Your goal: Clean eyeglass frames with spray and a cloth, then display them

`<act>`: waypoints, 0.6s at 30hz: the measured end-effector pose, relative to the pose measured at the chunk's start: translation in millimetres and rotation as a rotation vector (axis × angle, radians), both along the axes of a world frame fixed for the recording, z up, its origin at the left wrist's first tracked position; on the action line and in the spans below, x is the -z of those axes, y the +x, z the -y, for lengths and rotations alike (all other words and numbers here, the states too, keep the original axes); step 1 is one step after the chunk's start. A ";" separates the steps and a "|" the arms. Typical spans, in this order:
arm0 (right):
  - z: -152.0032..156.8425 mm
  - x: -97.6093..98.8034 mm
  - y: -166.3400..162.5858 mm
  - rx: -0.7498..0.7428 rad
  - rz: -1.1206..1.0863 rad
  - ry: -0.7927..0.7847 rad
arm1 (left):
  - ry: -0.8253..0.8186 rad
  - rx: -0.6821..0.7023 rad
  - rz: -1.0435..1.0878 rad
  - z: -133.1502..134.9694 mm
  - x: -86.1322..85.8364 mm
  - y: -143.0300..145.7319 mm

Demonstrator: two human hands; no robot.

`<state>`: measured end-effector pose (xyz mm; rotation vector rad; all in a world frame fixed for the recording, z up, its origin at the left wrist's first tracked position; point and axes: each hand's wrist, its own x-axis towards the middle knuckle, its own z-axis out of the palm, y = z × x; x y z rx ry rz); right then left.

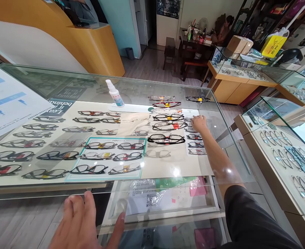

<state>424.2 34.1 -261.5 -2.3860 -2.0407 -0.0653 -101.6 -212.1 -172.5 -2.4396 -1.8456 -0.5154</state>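
Observation:
My right hand (199, 123) reaches under the top of a glass display case (220, 114), among rows of glasses on a pale mat. Its fingers are curled down at the right-hand column of small frames (196, 143); what they grip is hidden. A thick black pair (166, 139) lies just left of my wrist, with a red-tagged pair (168, 125) above it. My left hand (84, 221) lies flat with its fingers spread on the near edge of the glass and holds nothing.
A white spray bottle (115, 93) stands on the glass top. A teal-edged tray (105, 157) holds several pairs. Papers (152, 197) lie on the lower shelf. More glass cases (284, 138) stand to the right. A person (223, 29) sits at a desk at the back.

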 end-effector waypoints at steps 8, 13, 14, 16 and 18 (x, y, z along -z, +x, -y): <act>8.1 -36.8 -117.6 -0.257 -0.095 0.085 | -0.056 -0.079 -0.025 1.6 0.7 0.9; 67.3 -29.9 -232.0 -0.711 -0.233 -0.010 | -0.116 -0.125 -0.036 -1.1 -5.4 4.8; 81.4 -29.4 -249.1 -0.792 -0.248 -0.031 | -0.123 -0.127 -0.033 -1.2 -6.9 5.7; 107.8 -30.0 -272.4 -0.910 -0.277 -0.093 | -0.133 -0.140 -0.027 -0.7 -9.5 7.5; 131.2 -32.2 -280.9 -0.939 -0.304 -0.184 | -0.137 -0.150 -0.016 0.3 -11.0 8.9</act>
